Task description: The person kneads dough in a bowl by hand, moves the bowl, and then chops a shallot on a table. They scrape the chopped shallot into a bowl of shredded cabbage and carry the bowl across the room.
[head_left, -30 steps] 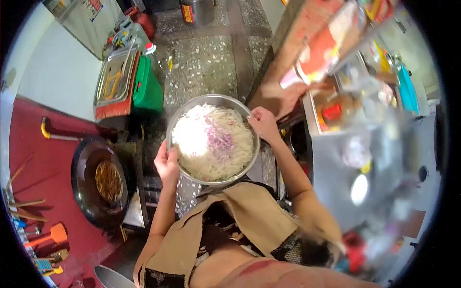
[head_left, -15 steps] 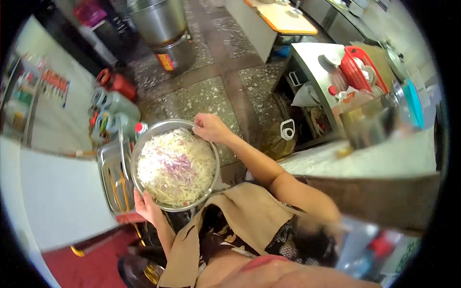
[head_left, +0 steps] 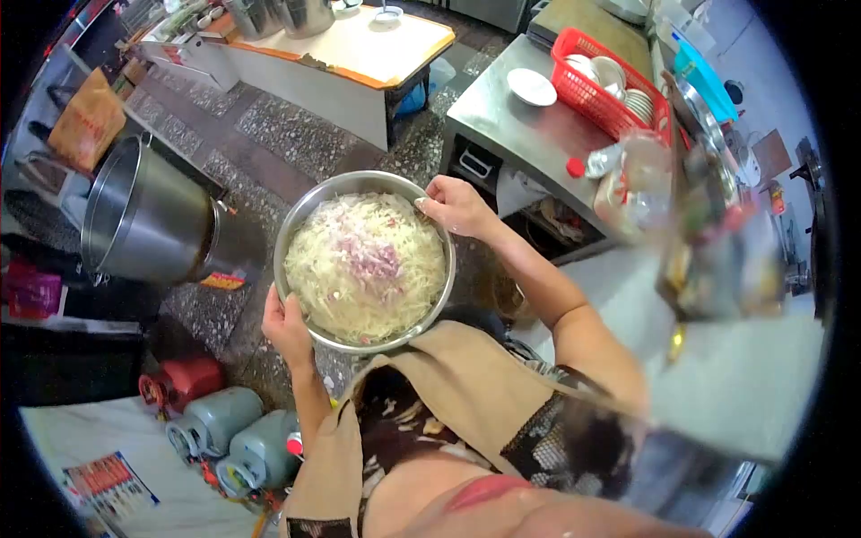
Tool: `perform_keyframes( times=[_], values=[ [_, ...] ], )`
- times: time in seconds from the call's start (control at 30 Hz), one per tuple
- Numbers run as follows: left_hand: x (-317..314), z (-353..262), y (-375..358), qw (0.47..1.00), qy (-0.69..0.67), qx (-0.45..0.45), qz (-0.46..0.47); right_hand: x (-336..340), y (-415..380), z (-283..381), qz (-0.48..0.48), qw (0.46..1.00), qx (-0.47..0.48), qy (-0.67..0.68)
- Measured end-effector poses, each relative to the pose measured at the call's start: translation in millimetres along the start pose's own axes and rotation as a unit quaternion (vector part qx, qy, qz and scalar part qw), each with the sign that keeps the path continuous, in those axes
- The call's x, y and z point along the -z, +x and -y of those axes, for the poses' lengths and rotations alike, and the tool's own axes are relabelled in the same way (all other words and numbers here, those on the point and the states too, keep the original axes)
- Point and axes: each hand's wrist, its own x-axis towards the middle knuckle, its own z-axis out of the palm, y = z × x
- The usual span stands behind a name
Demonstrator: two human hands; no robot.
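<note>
A wide metal bowl is held level in front of my apron. Heaped inside it are pale shredded vegetables, with purple shreds on top near the middle. My left hand grips the lower left of the rim, thumb toward the inside. On the upper right of the rim, my right hand is closed with the thumb over the edge. The fingers beneath the bowl are hidden.
At the right, a steel counter holds a white bowl and a red basket of dishes. A large steel pot stands left. Gas cylinders are at lower left; a table stands ahead.
My view has turned right, bringing the steel counter and far table closer. The bowl has shifted right and up in view, still in both hands. The left-hand worktop has left view.
</note>
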Motion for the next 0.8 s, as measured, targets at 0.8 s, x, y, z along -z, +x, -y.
perform_keyframes(
  times=[0.8],
  values=[
    [-106.1, -130.9, 380.8, 0.998, -0.018, 0.063, 0.005, 91.4, 348.6, 137.4, -0.084, 0.994, -0.055, 0.035]
  ],
)
